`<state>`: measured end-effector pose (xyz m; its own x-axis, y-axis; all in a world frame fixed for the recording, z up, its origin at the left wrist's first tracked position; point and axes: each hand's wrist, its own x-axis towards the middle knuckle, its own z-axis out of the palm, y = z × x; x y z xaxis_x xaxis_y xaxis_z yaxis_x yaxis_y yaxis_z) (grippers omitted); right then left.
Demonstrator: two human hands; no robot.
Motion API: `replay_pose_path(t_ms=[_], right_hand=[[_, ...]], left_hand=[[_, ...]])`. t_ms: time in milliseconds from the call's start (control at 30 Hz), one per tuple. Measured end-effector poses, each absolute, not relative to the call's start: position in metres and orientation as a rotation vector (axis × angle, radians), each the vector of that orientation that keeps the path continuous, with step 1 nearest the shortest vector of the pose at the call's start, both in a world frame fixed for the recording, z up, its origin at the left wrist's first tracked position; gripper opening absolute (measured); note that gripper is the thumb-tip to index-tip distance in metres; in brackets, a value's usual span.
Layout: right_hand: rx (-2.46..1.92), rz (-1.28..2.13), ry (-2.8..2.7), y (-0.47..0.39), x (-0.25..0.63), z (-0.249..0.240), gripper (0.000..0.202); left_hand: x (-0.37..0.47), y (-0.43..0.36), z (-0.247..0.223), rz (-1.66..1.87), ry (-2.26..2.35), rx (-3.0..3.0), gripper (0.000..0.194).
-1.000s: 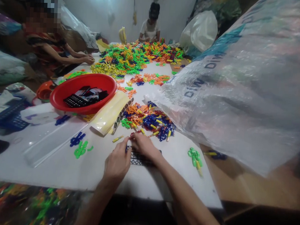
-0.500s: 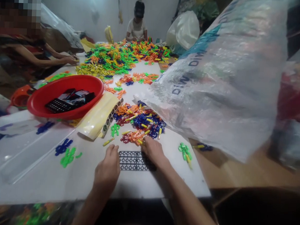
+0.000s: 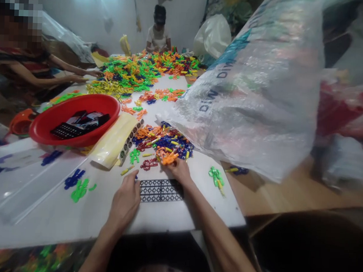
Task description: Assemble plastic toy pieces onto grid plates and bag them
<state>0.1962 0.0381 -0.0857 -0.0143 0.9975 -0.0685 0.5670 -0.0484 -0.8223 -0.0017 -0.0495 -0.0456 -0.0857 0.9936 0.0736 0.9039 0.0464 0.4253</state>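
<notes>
My right hand (image 3: 181, 172) grips an orange plastic figure (image 3: 166, 156) at the front of a small heap of coloured figures (image 3: 172, 140). Just under that hand lies a flat black plastic grid (image 3: 160, 191) with rows of round holes. At the grid's left end rests my left hand (image 3: 126, 195), fingers curled together; a speck of blue shows at its fingertips, too small to name. A dark red figure (image 3: 149, 164) lies between the hands, beyond the grid. Left of it are a green figure (image 3: 134, 155) and a small yellow piece (image 3: 127, 170).
A red basin (image 3: 76, 138) with black grids stands left, beside a yellowish sticker sheet (image 3: 111, 143). At right leans a big clear plastic bag (image 3: 254, 103). A large pile of figures (image 3: 133, 71) covers the far table. Two people (image 3: 159, 36) sit at the far end and left.
My right hand has lifted an orange figure from the heap's front, uncovering the dark red one. My left hand stays by the grid. The view has shifted slightly.
</notes>
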Motion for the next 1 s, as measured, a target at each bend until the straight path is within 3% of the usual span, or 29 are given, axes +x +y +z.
replay_pose_path(t_ms=[133, 267, 467, 567, 733, 867, 1000], right_hand=[[-1.782, 0.622, -1.626, 0.052, 0.218, -0.069, 0.028], [-1.709, 0.755, -1.615, 0.061, 0.232, -0.073, 0.023], [-1.659, 0.533, -1.247, 0.073, 0.265, -0.054, 0.023], [-1.399, 0.661, -1.258, 0.048, 0.239, -0.037, 0.020], [-1.223, 1.258, -1.541, -0.020, 0.146, -0.082, 0.009], [-1.278, 1.229, -1.550, -0.017, 0.115, -0.116, 0.009], [-1.243, 1.026, -1.915, 0.002, 0.113, -0.119, 0.005]], left_hand=[[-0.003, -0.048, -0.045, 0.602, 2.026, 1.980, 0.044], [-0.004, -0.045, -0.041, 0.821, 2.013, 2.010, 0.048], [-0.003, -0.045, -0.052, 0.780, 1.873, 2.096, 0.045], [-0.001, -0.045, -0.056, 0.783, 1.902, 2.077, 0.043], [-0.002, -0.045, -0.055, 0.784, 1.906, 2.061, 0.041], [-0.003, -0.047, -0.054, 0.765, 1.896, 2.058, 0.041], [-0.002, -0.048, -0.051, 0.739, 1.924, 2.009, 0.043]])
